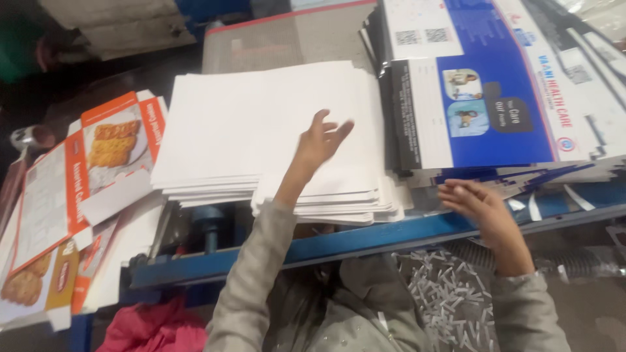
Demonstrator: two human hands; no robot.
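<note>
My left hand [319, 140] lies flat with fingers spread on top of a thick stack of white card sheets [248, 124] in the middle of the view. My right hand [473, 202] rests with curled fingers at the near edge of a stack of blue-and-white printed carton sheets [482, 104] to the right, touching the fanned lower sheets. Both sleeves are grey. Neither hand lifts a sheet clear of its stack.
Both stacks sit on a blue metal bench edge [365, 238]. Orange-and-white flattened biscuit cartons [78, 189] lie at the left. Paper trimmings [450, 296] litter the floor below. A pink cloth [153, 329] sits bottom left, and a grey board [287, 39] lies behind.
</note>
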